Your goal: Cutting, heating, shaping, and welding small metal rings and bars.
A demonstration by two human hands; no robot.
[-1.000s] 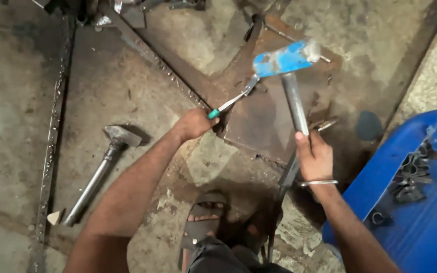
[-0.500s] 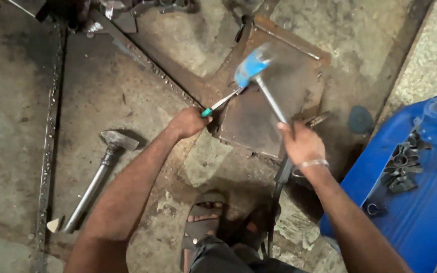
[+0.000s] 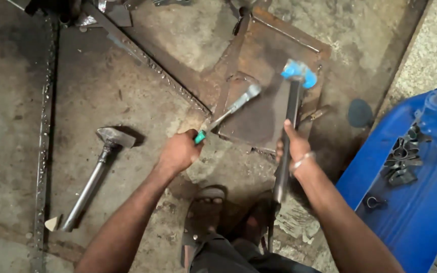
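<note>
Swung rightward, blue-headed hammer [image 3: 299, 74] in gripping right hand [image 3: 294, 149]; left hand [image 3: 180, 151] clenches chisel [image 3: 228, 112] over rusty plate [image 3: 269, 55], concrete floor [image 3: 97, 101].

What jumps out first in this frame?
The blue-headed hammer in the right hand, its head over the rusty steel plate at centre. The left hand holds a green-handled tool angled onto that plate. A second hammer lies on the floor at left.
</note>
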